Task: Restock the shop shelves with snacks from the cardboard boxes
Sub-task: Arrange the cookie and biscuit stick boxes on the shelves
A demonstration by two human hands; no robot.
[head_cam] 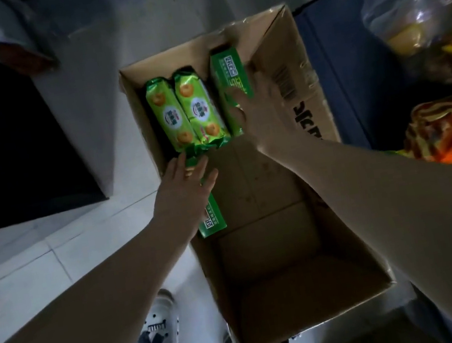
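Down inside the cardboard box [282, 281], the right hand [260, 108] lays loose, spread fingers on an upright green carton [228, 78] against the far right wall, its grip not closed on it. The left hand [184, 186] seems to have its grip around a second green carton [212, 221], thumb on one side and fingers on the other, over the box's left wall. Foil biscuit packets [169, 115], two side by side, lie between the hands at the far end. Beside the box, on the pale tiled floor [63, 258], is a white clog [157, 338]. I judge the step to be unloading. Next, the right grip must close round its carton and lift it out; no shelf is in view.
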